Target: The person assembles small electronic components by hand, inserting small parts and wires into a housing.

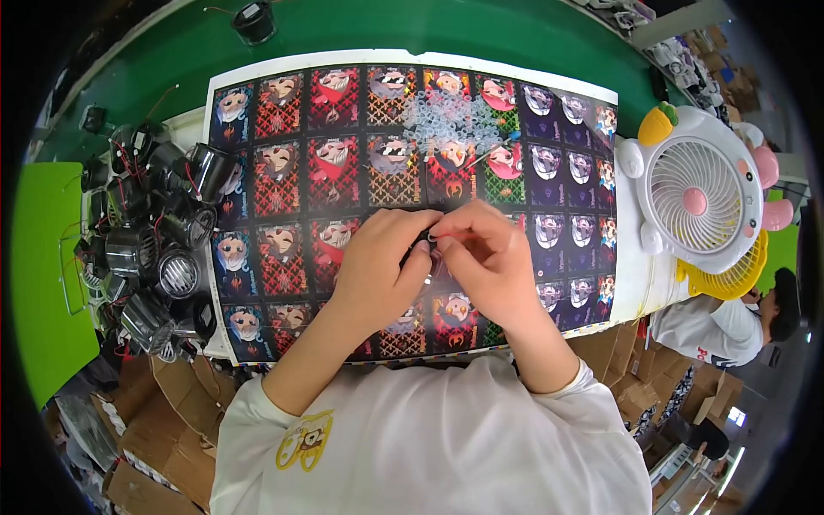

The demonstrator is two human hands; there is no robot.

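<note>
My left hand (378, 262) is closed around a small black part (424, 236) with red wire at it, over the middle of a printed sheet. Most of the part is hidden by my fingers. Right beside it, my right hand (487, 262) has thumb and forefinger pinched on the thin red wire (446, 235), fingertips almost touching the left ones. Beyond both hands, a heap of small translucent bluish-white plastic rings (453, 118) lies on the sheet. A thin blue-tipped piece (513, 136) rests at the heap's right edge.
The sheet (343, 208) bears rows of cartoon cards. At left are piled black cylindrical housings (178, 273) with wires; another housing (254, 24) stands on the green surface (343, 30). A white fan (730, 193) stands right, near a yellow one (738, 273). Cardboard boxes (163, 429) lie below; another person (712, 330) sits right.
</note>
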